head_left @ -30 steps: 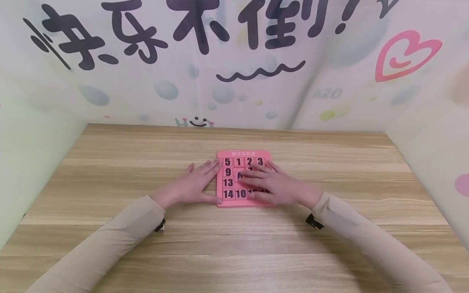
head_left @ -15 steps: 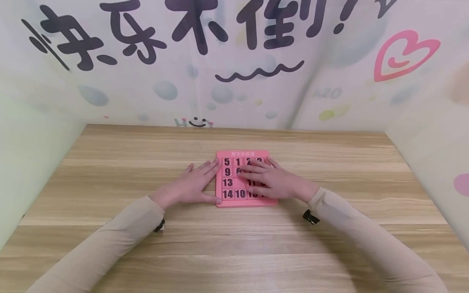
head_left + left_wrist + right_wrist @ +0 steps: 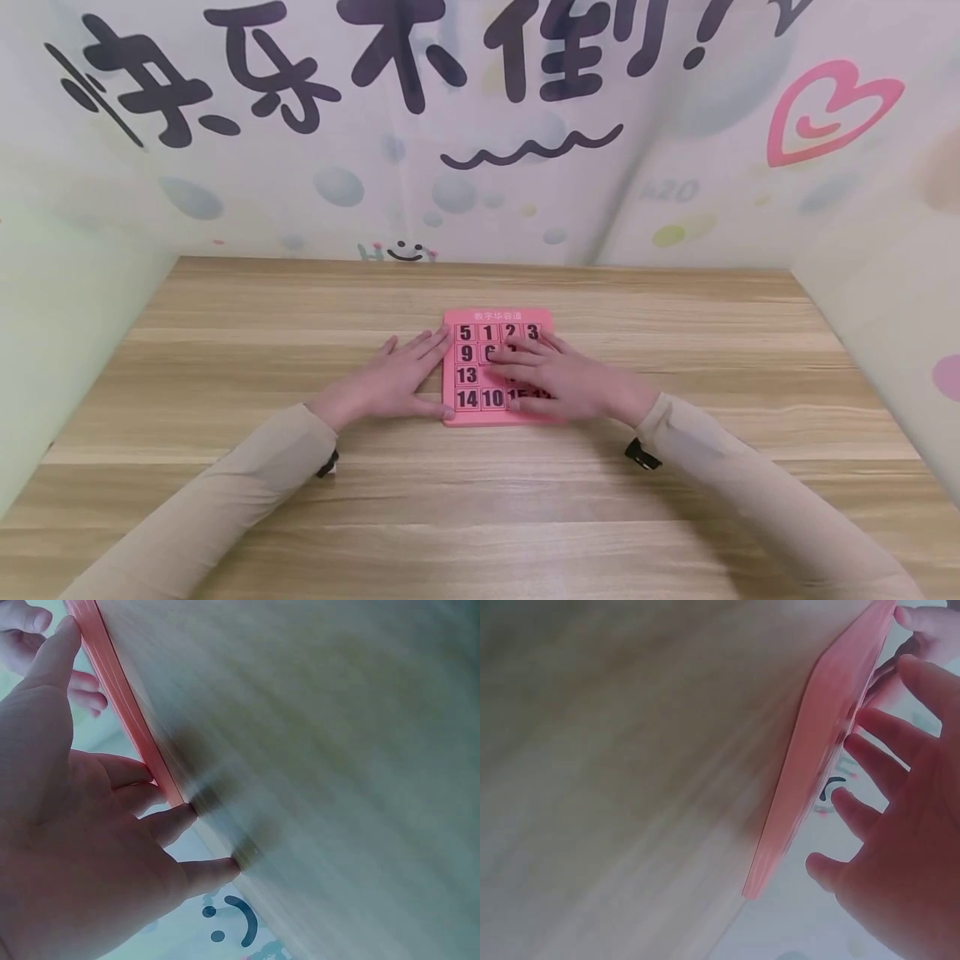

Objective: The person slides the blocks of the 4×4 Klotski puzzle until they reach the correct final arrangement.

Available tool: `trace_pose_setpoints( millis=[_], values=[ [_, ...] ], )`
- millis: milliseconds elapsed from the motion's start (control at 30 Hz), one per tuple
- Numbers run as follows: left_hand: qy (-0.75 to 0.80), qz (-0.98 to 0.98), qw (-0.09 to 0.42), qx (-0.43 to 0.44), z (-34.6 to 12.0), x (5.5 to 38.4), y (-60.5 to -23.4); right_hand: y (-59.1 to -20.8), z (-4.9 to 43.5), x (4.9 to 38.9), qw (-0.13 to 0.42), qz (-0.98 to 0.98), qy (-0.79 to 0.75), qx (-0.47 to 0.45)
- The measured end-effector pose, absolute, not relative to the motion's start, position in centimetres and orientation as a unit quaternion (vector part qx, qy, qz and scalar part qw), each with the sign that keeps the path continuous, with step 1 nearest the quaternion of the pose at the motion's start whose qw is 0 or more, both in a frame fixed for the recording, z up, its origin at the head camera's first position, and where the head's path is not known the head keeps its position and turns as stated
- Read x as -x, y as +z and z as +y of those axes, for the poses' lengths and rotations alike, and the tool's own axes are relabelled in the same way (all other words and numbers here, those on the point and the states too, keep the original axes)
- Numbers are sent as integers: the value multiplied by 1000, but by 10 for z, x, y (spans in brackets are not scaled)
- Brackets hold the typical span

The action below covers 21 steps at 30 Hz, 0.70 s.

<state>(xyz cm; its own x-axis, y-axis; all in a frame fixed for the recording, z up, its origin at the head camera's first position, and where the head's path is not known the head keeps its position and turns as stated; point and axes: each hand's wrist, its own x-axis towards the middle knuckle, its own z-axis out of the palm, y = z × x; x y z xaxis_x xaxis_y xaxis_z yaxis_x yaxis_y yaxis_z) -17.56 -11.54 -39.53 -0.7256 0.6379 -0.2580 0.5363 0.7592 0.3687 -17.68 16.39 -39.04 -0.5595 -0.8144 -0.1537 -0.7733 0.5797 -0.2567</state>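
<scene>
A pink sliding number puzzle [image 3: 468,419] lies flat on the table, its tiles printed with black numerals. Along its left edge rests my left hand [image 3: 386,385], fingers stretched out and thumb at the near left corner. In the left wrist view those fingers touch the puzzle's side [image 3: 124,697], and two fingertips reach the tabletop. My right hand [image 3: 573,385] is spread over the right half, covering several tiles. Its fingertips are at the 6 tile [image 3: 489,352] and the vacant slot below it. The right wrist view shows the fingers close above the puzzle face [image 3: 810,772].
The wooden table [image 3: 480,517] extends around the puzzle on all sides. Behind it stands a white wall [image 3: 285,183] with large dark characters and a pink heart. Pale side walls close off the left and right.
The 6 tile has slid away from me into the second row, leaving a vacant slot beneath it. My right hand shifted slightly left, then back right. The left hand has stayed put.
</scene>
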Motion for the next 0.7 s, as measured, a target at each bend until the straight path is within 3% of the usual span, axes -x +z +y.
trace_pose_setpoints(
  millis=[400,700],
  values=[
    [141,919,186,-319,-116,174,-392,-387,172,158,124,860,-59,491],
    [136,919,183,-321,-116,175,-394,-390,175,150,87,845,-55,524]
  ],
)
